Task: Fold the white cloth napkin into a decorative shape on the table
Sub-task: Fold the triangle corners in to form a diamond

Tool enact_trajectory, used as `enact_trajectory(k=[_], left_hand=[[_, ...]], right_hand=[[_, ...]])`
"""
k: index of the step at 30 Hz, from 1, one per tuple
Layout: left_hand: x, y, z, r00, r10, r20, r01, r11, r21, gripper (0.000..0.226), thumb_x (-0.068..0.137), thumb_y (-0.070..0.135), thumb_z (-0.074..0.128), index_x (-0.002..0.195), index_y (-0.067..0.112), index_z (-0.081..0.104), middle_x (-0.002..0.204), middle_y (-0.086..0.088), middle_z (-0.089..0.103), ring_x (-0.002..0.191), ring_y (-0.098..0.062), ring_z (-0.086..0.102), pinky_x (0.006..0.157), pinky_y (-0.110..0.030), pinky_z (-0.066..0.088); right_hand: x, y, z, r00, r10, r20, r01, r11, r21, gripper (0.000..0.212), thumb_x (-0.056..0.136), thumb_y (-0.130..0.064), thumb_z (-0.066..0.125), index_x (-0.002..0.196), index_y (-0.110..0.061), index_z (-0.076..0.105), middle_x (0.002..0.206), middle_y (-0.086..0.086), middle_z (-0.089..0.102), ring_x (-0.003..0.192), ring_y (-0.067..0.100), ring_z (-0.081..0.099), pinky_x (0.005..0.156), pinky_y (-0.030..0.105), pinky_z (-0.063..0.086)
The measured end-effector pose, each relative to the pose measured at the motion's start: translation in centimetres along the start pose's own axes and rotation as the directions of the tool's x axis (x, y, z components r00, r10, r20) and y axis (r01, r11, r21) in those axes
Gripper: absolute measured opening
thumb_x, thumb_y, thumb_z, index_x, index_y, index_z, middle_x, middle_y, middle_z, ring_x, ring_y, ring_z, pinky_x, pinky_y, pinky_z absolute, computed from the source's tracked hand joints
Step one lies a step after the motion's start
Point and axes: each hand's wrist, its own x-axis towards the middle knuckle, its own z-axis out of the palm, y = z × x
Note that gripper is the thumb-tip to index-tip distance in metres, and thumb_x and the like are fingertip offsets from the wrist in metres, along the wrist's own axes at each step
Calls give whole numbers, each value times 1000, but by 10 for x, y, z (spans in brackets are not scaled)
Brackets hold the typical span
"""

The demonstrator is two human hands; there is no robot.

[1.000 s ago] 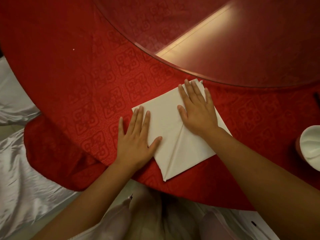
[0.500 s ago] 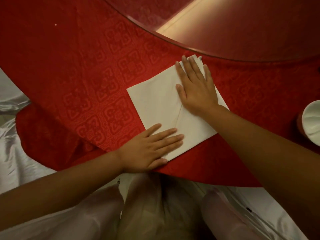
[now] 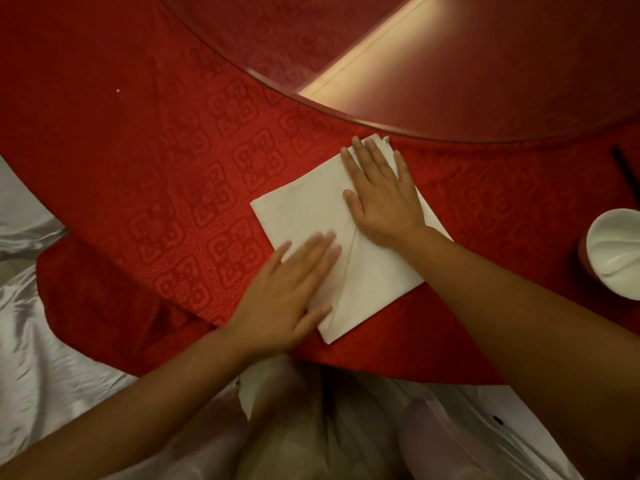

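napkin [image 3: 304, 213] flat on tablecloth [image 3: 173, 168] | left hand [image 3: 291, 289] | right hand [image 3: 384, 199] | both palms spread flat on it

Left hand [image 3: 291, 289] and right hand [image 3: 382, 199] lie flat, fingers spread.

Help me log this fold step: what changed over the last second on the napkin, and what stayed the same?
The left hand moved: from lying flat at the napkin's left edge it dropped to the near corner, and now sweeps back up over the left flap, blurred with motion. Nothing was gripped or released. The right hand stays flat on the far half, and the napkin keeps its folded diamond shape on the red tablecloth.
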Motion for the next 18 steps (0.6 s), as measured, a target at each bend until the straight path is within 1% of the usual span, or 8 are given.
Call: enact_trajectory(k=[2,4,7,10,12,14,16,18], left_hand=[[37,-16,-4,978,-191,-77,198,976,93,64,94,49,20,148,17,6,155,-7,5,145,-19,3,116,-41,3],[56,-32,2,946,-323,-40,325,933,156,65,92,49,17,147,19,3,157,-5,1,145,-18,-1,116,-42,-2],[49,-52,12,917,-396,-48,397,894,207,67,91,51,16,149,18,8,157,-1,3,144,-13,-1,115,-45,-4],[39,-63,5,892,-450,-48,449,866,221,71,90,56,12,149,18,3,157,3,-3,142,-7,-7,112,-48,-12],[39,-64,-2,876,-483,-21,475,853,216,76,87,60,6,149,18,-2,158,3,-6,141,-5,-13,111,-49,-17],[47,-58,-10,856,-517,-30,514,840,173,77,86,61,7,149,16,0,158,2,-4,143,-6,-10,110,-50,-18],[63,-51,-20,848,-520,-103,528,845,85,71,90,52,19,149,12,11,158,-4,14,145,-15,10,114,-50,-5],[82,-49,-29,862,-490,-131,497,867,32,59,93,38,37,144,8,29,143,-13,42,133,-28,36,109,-48,23]], right_hand=[[0,0,0,1000,-7,9,7,1000,-8,59,94,-40,20,148,-20,6,159,3,7,146,18,2,117,46,3],[-1,1,0,1000,-1,8,1,1000,-27,60,93,-41,16,148,-20,6,159,3,7,146,18,2,117,46,2],[-1,0,0,1000,-7,7,7,1000,-20,61,92,-42,13,148,-20,7,159,3,8,146,17,3,117,46,2],[0,0,-1,1000,-3,21,3,1000,1,59,93,-40,17,148,-20,7,159,2,7,146,17,2,117,46,2],[0,1,-3,999,1,45,-1,1000,1,59,95,-41,21,148,-22,3,159,2,3,146,17,-2,117,46,-1],[-1,0,-7,999,-3,43,2,1000,20,60,96,-44,23,147,-25,-2,159,3,-1,146,18,-5,116,48,-4],[-7,-1,-15,996,81,-46,-77,993,87,63,95,-44,30,148,-25,3,159,6,5,146,20,2,114,52,-1],[-20,7,-25,943,282,-177,-250,951,185,61,91,-35,44,146,-19,22,151,12,30,141,28,24,112,53,13]])
